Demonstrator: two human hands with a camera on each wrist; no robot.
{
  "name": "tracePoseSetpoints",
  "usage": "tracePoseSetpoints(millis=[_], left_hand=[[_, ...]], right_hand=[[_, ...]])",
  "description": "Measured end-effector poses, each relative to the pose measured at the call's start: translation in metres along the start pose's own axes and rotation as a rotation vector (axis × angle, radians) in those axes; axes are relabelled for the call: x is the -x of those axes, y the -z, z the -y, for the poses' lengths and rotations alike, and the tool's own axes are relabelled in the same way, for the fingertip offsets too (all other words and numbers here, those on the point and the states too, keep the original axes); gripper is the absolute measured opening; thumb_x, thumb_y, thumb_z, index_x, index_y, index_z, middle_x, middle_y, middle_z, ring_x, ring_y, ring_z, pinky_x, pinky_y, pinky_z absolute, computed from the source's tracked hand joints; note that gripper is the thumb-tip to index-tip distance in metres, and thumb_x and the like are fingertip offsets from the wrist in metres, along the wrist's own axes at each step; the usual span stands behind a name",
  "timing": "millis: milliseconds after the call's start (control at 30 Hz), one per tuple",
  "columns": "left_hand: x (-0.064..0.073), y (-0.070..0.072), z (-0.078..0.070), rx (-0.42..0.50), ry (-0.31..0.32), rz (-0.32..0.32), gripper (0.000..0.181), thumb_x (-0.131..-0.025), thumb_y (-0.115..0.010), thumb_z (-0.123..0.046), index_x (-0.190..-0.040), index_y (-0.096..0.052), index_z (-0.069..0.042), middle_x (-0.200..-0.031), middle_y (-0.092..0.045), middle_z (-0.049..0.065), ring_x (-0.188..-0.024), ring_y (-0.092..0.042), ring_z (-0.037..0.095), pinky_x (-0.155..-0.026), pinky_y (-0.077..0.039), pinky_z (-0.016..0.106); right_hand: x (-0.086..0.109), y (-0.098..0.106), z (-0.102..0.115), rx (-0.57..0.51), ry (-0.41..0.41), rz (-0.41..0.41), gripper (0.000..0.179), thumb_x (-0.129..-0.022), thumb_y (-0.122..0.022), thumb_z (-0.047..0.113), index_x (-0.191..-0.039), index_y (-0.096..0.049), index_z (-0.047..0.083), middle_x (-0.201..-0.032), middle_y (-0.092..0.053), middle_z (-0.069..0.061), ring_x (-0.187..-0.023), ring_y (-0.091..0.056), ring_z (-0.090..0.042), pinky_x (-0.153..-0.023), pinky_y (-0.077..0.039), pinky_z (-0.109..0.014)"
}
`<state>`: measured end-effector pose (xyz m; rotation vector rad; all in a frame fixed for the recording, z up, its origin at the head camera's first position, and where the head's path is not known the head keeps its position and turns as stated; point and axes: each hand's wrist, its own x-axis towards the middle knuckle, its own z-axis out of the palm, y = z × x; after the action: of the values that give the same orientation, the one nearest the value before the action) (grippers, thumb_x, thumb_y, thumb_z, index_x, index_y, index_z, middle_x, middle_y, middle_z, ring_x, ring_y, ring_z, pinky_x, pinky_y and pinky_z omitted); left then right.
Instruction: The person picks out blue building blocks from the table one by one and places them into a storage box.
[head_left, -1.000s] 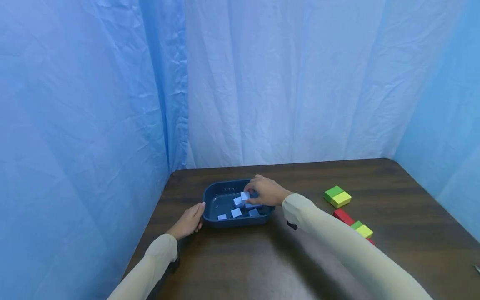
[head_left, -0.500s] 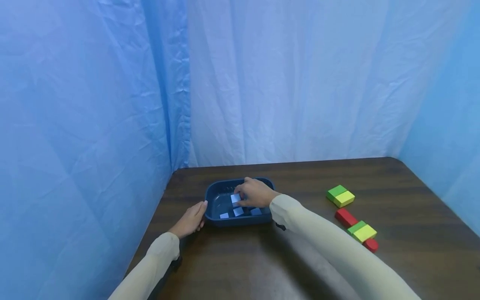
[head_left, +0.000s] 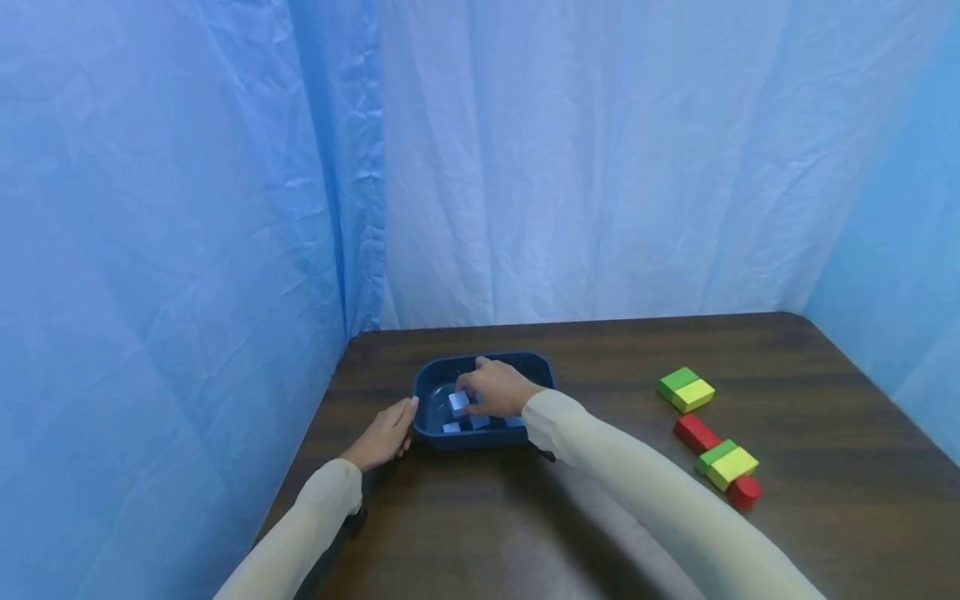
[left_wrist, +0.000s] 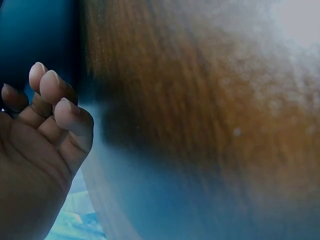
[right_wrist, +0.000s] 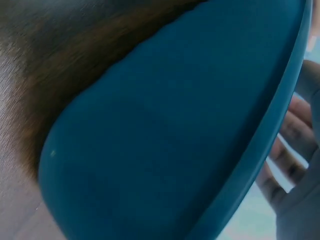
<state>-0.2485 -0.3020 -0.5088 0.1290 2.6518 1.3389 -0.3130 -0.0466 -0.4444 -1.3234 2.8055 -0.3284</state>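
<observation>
A dark blue plastic basket (head_left: 487, 442) stands on the table, with several pale blue-white blocks inside. My left hand (head_left: 386, 433) holds its left end, thumb at the rim; in the left wrist view the fingers (left_wrist: 67, 117) curl beside the basket wall. Over the inside of the basket, my right hand (head_left: 497, 388) pinches a block (head_left: 458, 404) between thumb and fingers. Beneath that hand lie other blocks, such as a small block (head_left: 451, 427) near the front wall; some are partly hidden. The right wrist view is mostly filled by the basket's outer wall (right_wrist: 150, 120).
On the right of the dark wooden table (head_left: 600, 350) lie a green block (head_left: 678, 380) and a yellow block (head_left: 693, 395) together. Nearer is a row with a red block (head_left: 697, 433), green and yellow blocks, and a red cylinder (head_left: 744, 492). Blue-white curtains (head_left: 562, 167) surround the table.
My right hand has moved left inside the basket with the block pinched in it. The left hand keeps its place at the basket's end. The head view has shifted slightly.
</observation>
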Motion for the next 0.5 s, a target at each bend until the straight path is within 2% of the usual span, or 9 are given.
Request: tracePoseSetpoints(millis=[167, 367, 500], left_hand=[[-0.0035, -0.0024, -0.0039, -0.001, -0.002, 0.019, 0.046, -0.112, -0.031, -0.05, -0.098, -0.053, -0.011, -0.075, -0.058, 0.01, -0.063, -0.057, 0.027, -0.059, -0.048, 0.037], [-0.0056, -0.0069, -0.0065, 0.007, -0.005, 0.041, 0.043, -0.113, -0.032, -0.046, -0.098, -0.052, -0.011, -0.074, -0.058, 0.01, -0.061, -0.057, 0.027, -0.057, -0.048, 0.037], [-0.0081, -0.0089, -0.008, -0.004, -0.012, 0.042, 0.042, -0.114, -0.031, -0.044, -0.097, -0.052, -0.011, -0.073, -0.058, 0.01, -0.061, -0.056, 0.027, -0.057, -0.048, 0.036]], right_hand=[[-0.0015, -0.0033, 0.0022, 0.024, -0.031, 0.008, 0.038, -0.093, -0.078, 0.04, -0.126, -0.073, 0.022, -0.102, -0.069, 0.006, -0.088, -0.053, -0.011, -0.076, -0.051, -0.021], [0.0028, -0.0044, 0.005, 0.024, -0.04, 0.044, 0.032, -0.096, -0.076, 0.032, -0.125, -0.074, 0.019, -0.102, -0.07, 0.004, -0.089, -0.055, -0.011, -0.079, -0.054, -0.025], [0.0057, -0.0033, 0.0, 0.014, -0.049, 0.048, 0.033, -0.096, -0.076, 0.033, -0.126, -0.074, 0.021, -0.102, -0.069, 0.006, -0.09, -0.056, -0.01, -0.082, -0.055, -0.026]])
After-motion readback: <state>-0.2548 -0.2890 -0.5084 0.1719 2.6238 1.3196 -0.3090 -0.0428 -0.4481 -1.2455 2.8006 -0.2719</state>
